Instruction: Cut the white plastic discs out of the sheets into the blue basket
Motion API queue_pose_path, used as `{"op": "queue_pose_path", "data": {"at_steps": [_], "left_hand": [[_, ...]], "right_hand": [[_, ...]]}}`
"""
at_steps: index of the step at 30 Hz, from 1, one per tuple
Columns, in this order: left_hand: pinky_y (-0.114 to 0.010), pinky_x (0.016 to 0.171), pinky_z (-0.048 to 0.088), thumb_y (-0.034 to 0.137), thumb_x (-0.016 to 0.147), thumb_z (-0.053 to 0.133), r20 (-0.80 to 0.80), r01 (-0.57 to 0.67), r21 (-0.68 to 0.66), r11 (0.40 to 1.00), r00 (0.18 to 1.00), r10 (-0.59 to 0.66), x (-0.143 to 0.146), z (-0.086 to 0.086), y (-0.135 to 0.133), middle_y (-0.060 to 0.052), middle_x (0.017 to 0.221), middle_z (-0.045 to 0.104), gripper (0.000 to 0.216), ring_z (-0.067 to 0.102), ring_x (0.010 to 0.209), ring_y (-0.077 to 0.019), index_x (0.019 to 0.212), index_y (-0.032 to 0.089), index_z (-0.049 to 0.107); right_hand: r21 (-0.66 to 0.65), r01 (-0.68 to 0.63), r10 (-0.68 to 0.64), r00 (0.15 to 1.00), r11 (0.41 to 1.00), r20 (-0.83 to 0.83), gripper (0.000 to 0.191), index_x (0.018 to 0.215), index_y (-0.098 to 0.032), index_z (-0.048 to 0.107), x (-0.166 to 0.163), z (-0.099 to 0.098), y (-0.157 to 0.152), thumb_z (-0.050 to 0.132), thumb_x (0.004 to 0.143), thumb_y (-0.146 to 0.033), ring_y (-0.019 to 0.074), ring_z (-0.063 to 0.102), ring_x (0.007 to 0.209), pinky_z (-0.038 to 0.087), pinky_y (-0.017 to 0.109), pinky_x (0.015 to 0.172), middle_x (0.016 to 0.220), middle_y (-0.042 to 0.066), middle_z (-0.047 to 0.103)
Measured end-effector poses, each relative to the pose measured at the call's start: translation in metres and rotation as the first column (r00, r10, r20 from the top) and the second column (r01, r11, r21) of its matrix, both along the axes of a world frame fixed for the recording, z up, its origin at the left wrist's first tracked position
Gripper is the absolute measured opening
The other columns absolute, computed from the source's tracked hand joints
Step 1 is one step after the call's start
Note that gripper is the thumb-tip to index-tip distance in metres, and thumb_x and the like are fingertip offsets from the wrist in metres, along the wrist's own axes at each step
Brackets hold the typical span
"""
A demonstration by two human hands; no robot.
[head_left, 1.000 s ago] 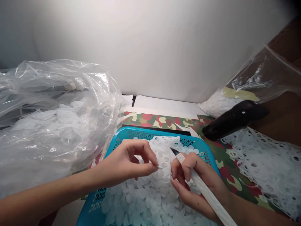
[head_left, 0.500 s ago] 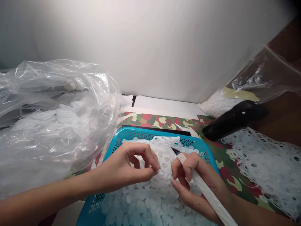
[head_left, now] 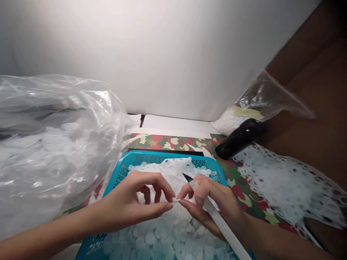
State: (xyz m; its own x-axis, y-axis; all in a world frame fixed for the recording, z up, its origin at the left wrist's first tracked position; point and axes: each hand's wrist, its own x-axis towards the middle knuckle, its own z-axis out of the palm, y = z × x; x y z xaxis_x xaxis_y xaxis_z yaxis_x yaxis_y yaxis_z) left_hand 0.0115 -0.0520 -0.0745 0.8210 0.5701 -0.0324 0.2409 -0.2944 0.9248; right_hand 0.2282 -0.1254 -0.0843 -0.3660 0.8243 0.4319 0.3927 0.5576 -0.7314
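Both hands meet at a small white piece over the blue basket

Nearest: right hand (head_left: 229, 202), over the right half of a blue plastic basket with pierced walls (head_left: 159, 154). It holds a white-wrapped, black-tipped, pen-like tool (head_left: 217, 215); thumb and fingertip also pinch a small white piece (head_left: 176, 200). Left hand (head_left: 130, 196), over the basket's left half: thumb and index nearly closed on the same piece, other fingers curled.

Key relation: piece sits directly between the two sets of fingertips, above the basket's middle, long axis roughly sideways, hand to hand. Neither hand clearly nearer. Tool axis slants from the basket's near right toward its centre, tip away from the wearer. Whether the piece is a disc edge or a scrap: cannot tell.

Inside basket: heaped translucent white discs (head_left: 151, 236); beyond the hands, a white sheet with round holes (head_left: 173, 167).

Left of basket: large clear plastic bag (head_left: 81, 162) containing white pieces. Right of basket: perforated white plastic sheets (head_left: 282, 180); beyond its far right corner, a glossy black elongated object (head_left: 238, 140).

Behind basket: red-green-cream patterned covering (head_left: 173, 142), white paper (head_left: 173, 122). Farther right, clear bag with pale-yellow strip (head_left: 248, 112). No legible writing or brands.
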Motion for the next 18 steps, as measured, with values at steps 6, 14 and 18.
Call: {"op": "queue_pose_path", "data": {"at_steps": [6, 14, 18], "left_hand": [[-0.023, 0.070, 0.046, 0.032, 0.086, 0.054, -0.111, 0.133, 0.148, 0.980, 0.987, -0.117, 0.002, -0.011, -0.013, 0.000, 0.087, 0.064, 0.011, 0.057, 0.077, -0.0150, 0.091, 0.026, 0.062], [-0.025, 0.067, 0.042, 0.034, 0.089, 0.044, 0.059, 0.049, 0.243, 0.969, 0.996, -0.065, 0.010, -0.025, -0.026, -0.001, 0.079, 0.062, 0.019, 0.054, 0.074, -0.0171, 0.080, 0.025, 0.059], [-0.024, 0.065, 0.042, 0.032, 0.089, 0.045, 0.067, 0.051, 0.286, 0.957, 0.995, -0.073, 0.012, -0.021, -0.023, -0.001, 0.077, 0.062, 0.019, 0.055, 0.071, -0.0164, 0.079, 0.023, 0.058]], "right_hand": [[0.199, 0.640, -0.661, 0.748, 0.742, 0.059, 0.028, 0.068, -0.022, 0.042, 0.084, 0.035, -0.016, 0.067, 0.080, -0.025, 0.0175, 0.067, 0.075, 0.051, 0.029, 0.065, 0.082, 0.003, 0.069], [0.351, 0.896, -0.962, 0.252, 0.272, 0.100, 0.023, 0.102, -0.013, 0.059, 0.231, 0.053, -0.060, 0.059, 0.089, -0.032, 0.0188, 0.062, 0.093, 0.051, 0.040, 0.082, 0.105, 0.006, 0.063], [0.416, 0.877, -0.968, 0.185, 0.239, 0.167, 0.032, 0.089, -0.014, 0.061, 0.218, 0.061, -0.078, 0.041, 0.097, -0.038, 0.0119, 0.058, 0.065, 0.048, 0.027, 0.061, 0.079, 0.002, 0.061]]}}
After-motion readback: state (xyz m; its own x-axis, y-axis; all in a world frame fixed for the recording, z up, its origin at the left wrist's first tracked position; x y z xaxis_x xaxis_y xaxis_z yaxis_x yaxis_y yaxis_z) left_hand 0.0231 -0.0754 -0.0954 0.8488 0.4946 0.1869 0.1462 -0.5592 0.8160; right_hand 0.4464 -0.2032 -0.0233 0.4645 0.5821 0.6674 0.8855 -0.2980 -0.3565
